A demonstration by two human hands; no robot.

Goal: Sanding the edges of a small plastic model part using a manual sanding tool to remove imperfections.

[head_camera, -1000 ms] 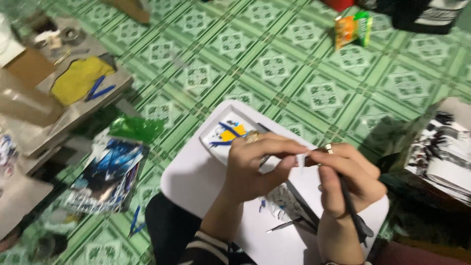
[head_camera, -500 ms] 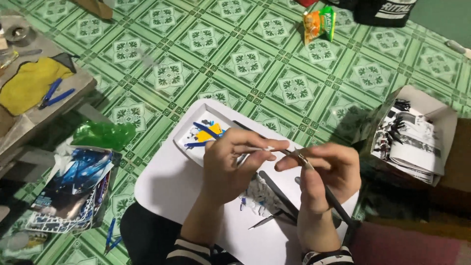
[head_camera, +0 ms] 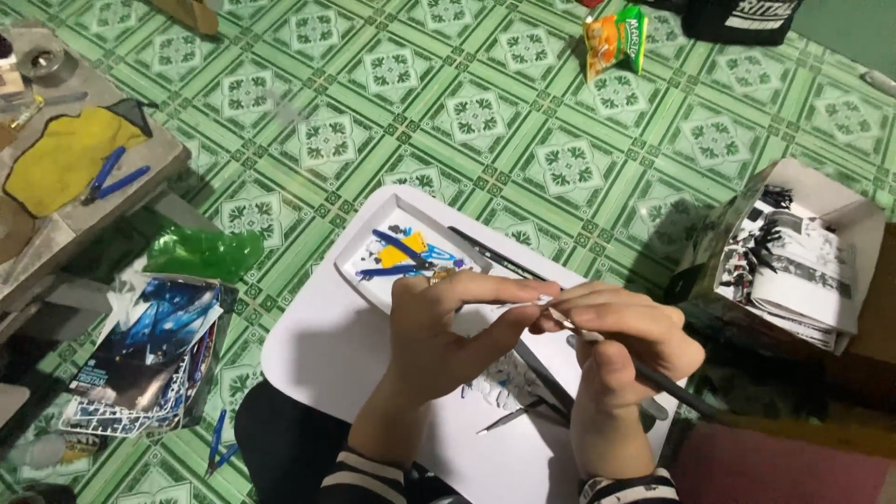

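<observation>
My left hand (head_camera: 448,327) pinches a tiny white part (head_camera: 541,301) between thumb and forefinger, above a white board (head_camera: 317,359) on my lap. My right hand (head_camera: 621,350) grips a thin dark tool (head_camera: 686,394) like a pen, its tip touching the part. Both hands meet over the board. A small white tray (head_camera: 359,271) with blue, yellow and dark pieces lies just beyond my left hand. Tweezers (head_camera: 513,415) and another dark tool rest on the board under my hands.
A booklet and plastic parts frame (head_camera: 149,359) lie at left beside a green bag (head_camera: 201,252). Blue nippers (head_camera: 107,175) sit on a yellow cloth on a low stand. An open box of frames (head_camera: 793,257) stands at right. A snack bag (head_camera: 614,39) lies on the green tiled floor.
The view has shifted, so everything sits lower and more to the left. My hands stay together on the small part, with the fingertips drawn slightly closer.
</observation>
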